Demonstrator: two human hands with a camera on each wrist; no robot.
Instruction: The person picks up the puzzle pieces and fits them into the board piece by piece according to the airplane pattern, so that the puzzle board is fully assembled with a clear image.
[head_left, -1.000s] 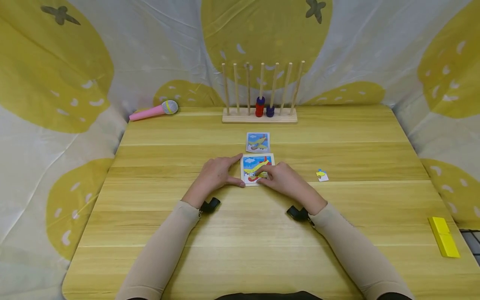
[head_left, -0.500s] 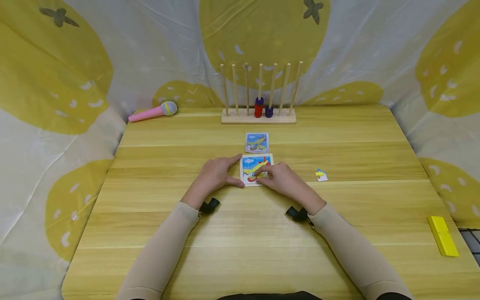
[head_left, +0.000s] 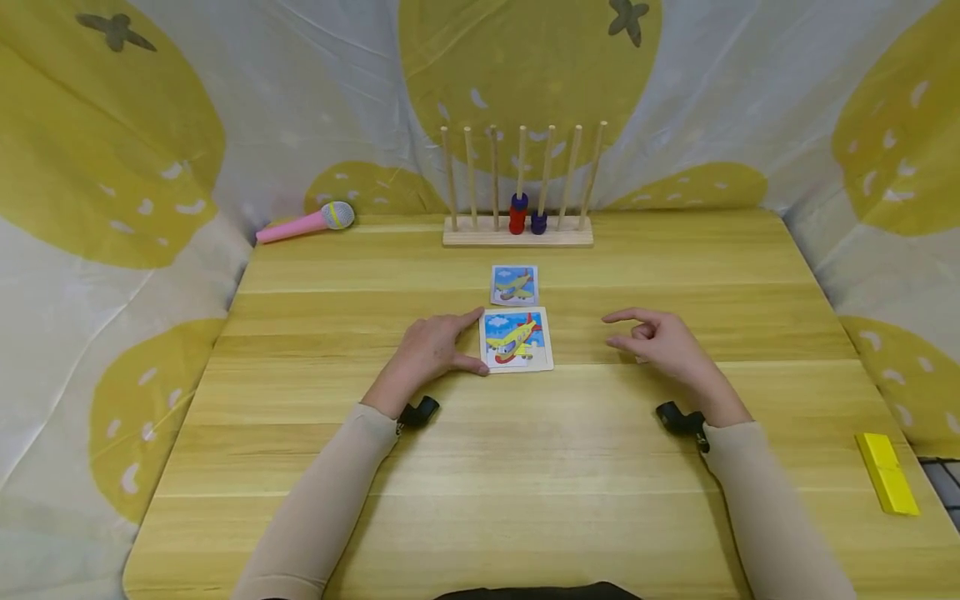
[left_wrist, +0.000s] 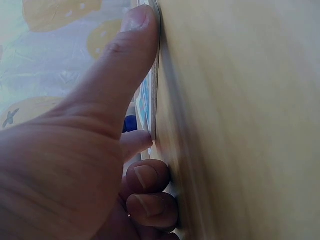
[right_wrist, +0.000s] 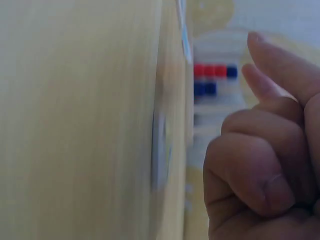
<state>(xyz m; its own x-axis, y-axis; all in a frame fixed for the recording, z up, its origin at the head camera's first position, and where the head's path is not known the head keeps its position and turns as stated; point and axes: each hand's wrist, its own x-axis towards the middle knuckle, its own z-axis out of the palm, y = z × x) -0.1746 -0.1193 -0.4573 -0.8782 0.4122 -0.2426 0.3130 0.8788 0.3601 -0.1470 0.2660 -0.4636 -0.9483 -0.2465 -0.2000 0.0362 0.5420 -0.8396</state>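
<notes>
My left hand [head_left: 431, 350] holds the left side of a small framed jigsaw puzzle [head_left: 513, 337], thumb at its near corner and index finger at its far corner. The puzzle pictures a yellow and red airplane on blue; a pale bare patch shows at its lower right. My right hand [head_left: 667, 346] is off to the right, holding nothing. Its index finger and thumb reach out apart, and the other fingers are curled in. A loose puzzle piece [right_wrist: 159, 150], blurred, lies on the table near it in the right wrist view; in the head view the hand hides it.
A matching airplane picture card [head_left: 515, 285] lies just behind the puzzle. Farther back stands a wooden peg rack [head_left: 465, 238] with red and blue beads. A pink toy microphone [head_left: 303, 223] lies back left, and yellow blocks [head_left: 887, 473] lie at the right edge.
My right hand has let go at the puzzle and moved right, over where the loose piece lay, uncovering the airplane picture. The left hand has stayed at the puzzle's left side.
</notes>
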